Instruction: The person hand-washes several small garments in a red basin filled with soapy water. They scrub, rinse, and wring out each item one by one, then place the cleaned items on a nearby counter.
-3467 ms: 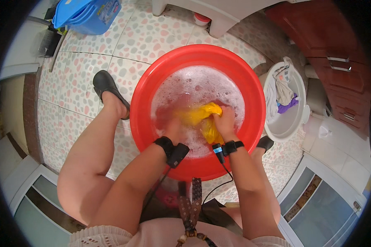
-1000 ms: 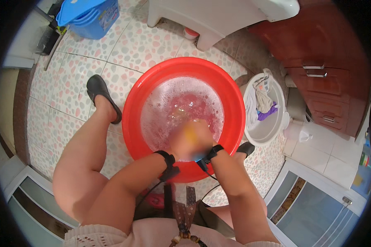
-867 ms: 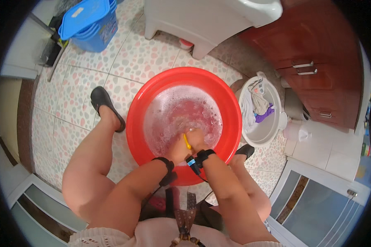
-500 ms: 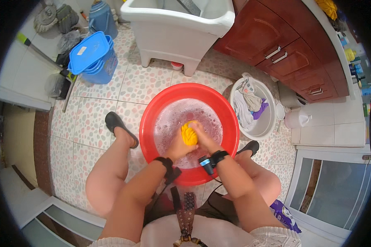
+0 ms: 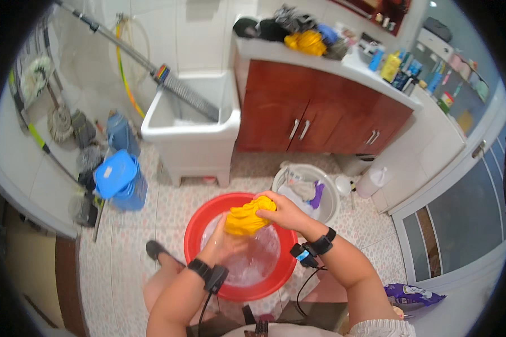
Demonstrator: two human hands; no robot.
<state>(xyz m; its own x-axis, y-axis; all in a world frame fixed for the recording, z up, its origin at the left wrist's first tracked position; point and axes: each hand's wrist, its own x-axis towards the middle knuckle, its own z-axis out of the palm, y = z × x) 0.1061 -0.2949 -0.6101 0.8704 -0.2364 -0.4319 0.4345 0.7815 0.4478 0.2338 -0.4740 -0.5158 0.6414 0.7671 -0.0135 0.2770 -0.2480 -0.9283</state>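
A crumpled, wet-looking yellow cloth (image 5: 246, 219) is held up above the red basin (image 5: 290, 253). My right hand (image 5: 282, 211) grips its right end, the thumb across the front. My left hand (image 5: 226, 245) is closed around the lower left end, some of its fingers hidden by the cloth. Below both hands, foamy, soapy water (image 5: 258, 261) lies in the basin. Dark devices are strapped to both my wrists.
Behind the basin to the right is a white tub (image 5: 333, 196) of laundry. A blue bucket (image 5: 121, 182) stands left, near a white sink (image 5: 191, 132) with a ridged grey tube in it. Red-brown cabinets (image 5: 326, 106) carry a heap of clothes. A purple packet (image 5: 413, 293) lies at right.
My hands have lifted the yellow cloth from low in the basin and hold it higher, more stretched between them. The view has tilted up, showing the sink and countertop.
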